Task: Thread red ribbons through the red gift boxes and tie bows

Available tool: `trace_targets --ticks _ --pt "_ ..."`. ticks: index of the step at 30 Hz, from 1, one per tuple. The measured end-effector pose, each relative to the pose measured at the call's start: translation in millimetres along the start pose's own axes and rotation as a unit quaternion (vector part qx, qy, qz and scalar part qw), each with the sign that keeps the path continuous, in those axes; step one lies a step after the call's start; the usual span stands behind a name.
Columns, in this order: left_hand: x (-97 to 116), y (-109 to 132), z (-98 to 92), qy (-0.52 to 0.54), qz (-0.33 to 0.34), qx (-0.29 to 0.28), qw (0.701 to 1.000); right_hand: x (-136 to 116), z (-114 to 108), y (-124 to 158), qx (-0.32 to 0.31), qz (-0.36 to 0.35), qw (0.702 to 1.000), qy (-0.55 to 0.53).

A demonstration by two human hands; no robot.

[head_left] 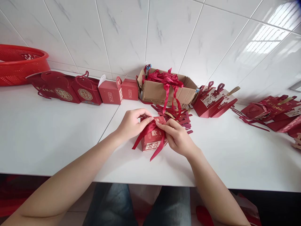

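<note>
A small red gift box (146, 145) with pale Chinese characters stands on the white table in front of me. Dark red satin ribbon (157, 153) is knotted at its top, and two loose tails hang down its front. My left hand (133, 123) pinches the ribbon at the upper left of the knot, thumb and forefinger together. From the right, my right hand (176, 135) pinches the ribbon close beside it, its other fingers curled against the box's side. The fingers hide part of the knot and the box's top.
Behind the box, a cardboard carton (162, 91) holds a heap of red ribbons. Flat strips (185, 121) lie before it. Red boxes (88, 91) line the wall at left, beside a red plastic basket (25, 67). More handled boxes (213, 100) stand to the right.
</note>
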State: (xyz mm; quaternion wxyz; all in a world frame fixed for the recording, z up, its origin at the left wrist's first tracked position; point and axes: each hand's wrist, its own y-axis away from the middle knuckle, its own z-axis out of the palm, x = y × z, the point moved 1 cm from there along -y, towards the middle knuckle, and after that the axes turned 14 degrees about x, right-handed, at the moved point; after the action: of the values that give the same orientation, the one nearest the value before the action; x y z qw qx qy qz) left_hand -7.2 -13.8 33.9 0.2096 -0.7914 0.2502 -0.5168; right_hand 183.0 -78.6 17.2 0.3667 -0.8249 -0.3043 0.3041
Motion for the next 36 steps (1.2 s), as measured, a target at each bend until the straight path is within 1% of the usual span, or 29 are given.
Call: trace_targets --ticks 4,7,9,11,13,18,29,33,36 --pt "-1.3 -0.4 1.2 -0.006 -0.001 0.027 1.0 1.6 0.5 0.9 0.001 -0.016 1.0 0.002" --pt "-2.7 -1.4 1.0 -0.007 -0.005 0.025 1.0 0.9 0.0 0.6 -0.009 -0.022 1.0 -0.004" --pt "-2.8 -2.0 0.4 -0.004 -0.005 0.015 1.0 -0.4 -0.8 0.0 -0.015 -0.01 1.0 -0.012" --pt "-1.8 -2.4 -0.5 0.005 -0.006 0.005 1.0 -1.6 -1.5 -0.7 -0.016 0.016 1.0 -0.015" --pt "-0.4 -2.5 -1.2 0.013 -0.007 0.004 1.0 -2.3 -1.5 -1.2 -0.015 0.026 1.0 -0.007" --pt "0.9 -2.0 -1.0 0.001 -0.001 0.01 1.0 -1.1 1.6 -0.7 -0.025 -0.01 1.0 0.015" --pt "-3.8 -0.4 4.8 -0.002 -0.016 0.05 0.999 -1.2 4.4 -0.2 -0.038 -0.031 0.998 0.038" --pt "-6.4 0.2 8.4 0.001 -0.026 0.065 0.998 0.0 4.6 -1.9 -0.049 -0.046 0.997 0.033" --pt "-8.4 0.4 9.4 0.002 -0.032 0.063 0.997 1.2 3.8 -3.3 -0.041 -0.044 0.998 0.002"
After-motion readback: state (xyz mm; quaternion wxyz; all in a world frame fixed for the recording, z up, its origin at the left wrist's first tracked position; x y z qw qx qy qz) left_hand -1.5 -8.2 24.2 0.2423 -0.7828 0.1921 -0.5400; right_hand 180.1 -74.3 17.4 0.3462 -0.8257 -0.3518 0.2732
